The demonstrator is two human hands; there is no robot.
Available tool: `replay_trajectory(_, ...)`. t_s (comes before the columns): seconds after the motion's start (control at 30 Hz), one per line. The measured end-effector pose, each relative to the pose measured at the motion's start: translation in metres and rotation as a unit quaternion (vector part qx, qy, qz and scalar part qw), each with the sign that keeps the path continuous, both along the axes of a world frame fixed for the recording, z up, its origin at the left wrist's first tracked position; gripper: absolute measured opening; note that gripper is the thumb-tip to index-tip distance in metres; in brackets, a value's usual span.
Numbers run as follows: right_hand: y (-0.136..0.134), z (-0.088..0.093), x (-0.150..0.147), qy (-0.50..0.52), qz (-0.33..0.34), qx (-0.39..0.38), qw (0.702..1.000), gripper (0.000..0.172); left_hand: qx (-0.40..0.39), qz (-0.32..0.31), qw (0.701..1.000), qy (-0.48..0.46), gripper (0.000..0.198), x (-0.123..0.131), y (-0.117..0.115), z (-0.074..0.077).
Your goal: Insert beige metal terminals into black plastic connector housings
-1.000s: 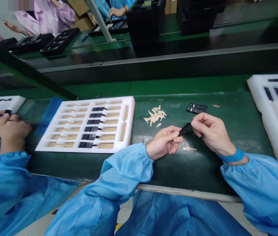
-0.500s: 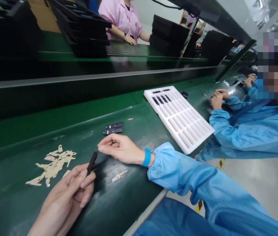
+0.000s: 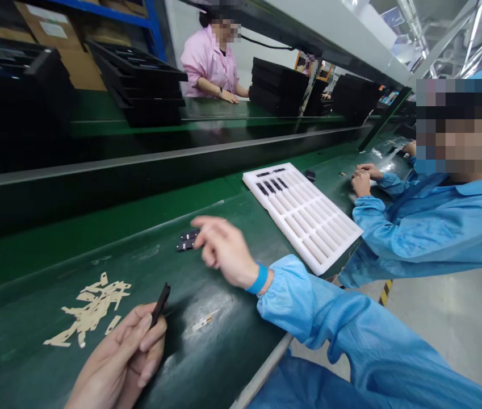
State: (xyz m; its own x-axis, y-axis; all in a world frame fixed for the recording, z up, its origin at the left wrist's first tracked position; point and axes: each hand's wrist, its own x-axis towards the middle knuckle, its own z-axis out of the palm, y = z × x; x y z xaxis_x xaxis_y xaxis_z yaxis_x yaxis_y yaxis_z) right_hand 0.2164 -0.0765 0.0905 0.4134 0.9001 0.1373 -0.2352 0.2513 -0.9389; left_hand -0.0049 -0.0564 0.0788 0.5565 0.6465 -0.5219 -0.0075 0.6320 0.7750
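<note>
My left hand holds a slim black part upright between thumb and fingers. Over the green mat, my right hand is raised with its fingers apart and nothing between them. Its fingertips are beside two black parts lying on the mat and partly cover them. Left of my left hand lies a loose pile of cream-coloured strips. A few small pale and brown strips lie between my hands and the mat's front edge.
A white slotted tray with several black parts in its upper slots lies to the right. Beyond it, a person in blue works with both hands. Black tray stacks and a person in pink are across the bench.
My right hand has moved away from the black part, up and right, and its fingers have spread. My left hand still holds the part. The view has tilted up slightly.
</note>
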Motion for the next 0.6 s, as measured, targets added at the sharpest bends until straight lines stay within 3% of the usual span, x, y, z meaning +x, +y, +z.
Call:
replay_trajectory(0.07, -0.003, 0.020, 0.029, -0.009, -0.160, 0.053, 0.986, 0.037, -0.015, 0.008, 1.000, 0.001, 0.052, 0.001, 0.003, -0.001)
replay_trajectory(0.13, -0.003, 0.033, 0.050, -0.062, -0.351, 0.120, 0.926, 0.041, -0.026, 0.019, 0.999, 0.003, 0.054, 0.002, 0.005, 0.000)
replay_trajectory(0.2, -0.001, 0.031, 0.053, -0.102, -0.387, 0.126, 0.908, 0.041, -0.025, 0.032, 0.999, 0.005, 0.056, 0.003, 0.005, -0.001)
replay_trajectory(0.23, 0.001, 0.025, 0.047, -0.132, -0.335, 0.099, 0.928, 0.041, -0.023, 0.035, 0.999, 0.007, 0.056, 0.004, 0.005, -0.002)
replay_trajectory(0.3, 0.004, 0.006, 0.024, -0.172, -0.167, 0.034, 0.970, 0.038, -0.016, 0.039, 0.999, 0.009, 0.056, 0.004, 0.006, -0.005)
replay_trajectory(0.33, 0.005, -0.005, 0.011, -0.193, -0.026, -0.026, 0.981, 0.041, -0.010, 0.040, 0.999, 0.012, 0.057, 0.004, 0.006, -0.006)
replay_trajectory(0.37, 0.006, -0.013, -0.002, -0.199, 0.078, -0.074, 0.974, 0.048, -0.002, 0.037, 0.999, 0.017, 0.057, 0.004, 0.006, -0.007)
replay_trajectory(0.4, 0.005, -0.021, -0.013, -0.208, 0.133, -0.104, 0.963, 0.051, 0.008, 0.030, 0.999, 0.023, 0.057, 0.004, 0.005, -0.007)
replay_trajectory(0.5, 0.002, -0.030, -0.027, -0.229, 0.199, -0.143, 0.942, 0.049, 0.043, 0.002, 0.998, 0.044, 0.059, 0.005, 0.003, -0.006)
replay_trajectory(0.6, -0.001, -0.028, -0.021, -0.194, 0.250, -0.177, 0.932, 0.047, 0.075, -0.013, 0.996, 0.055, 0.059, 0.005, 0.001, -0.005)
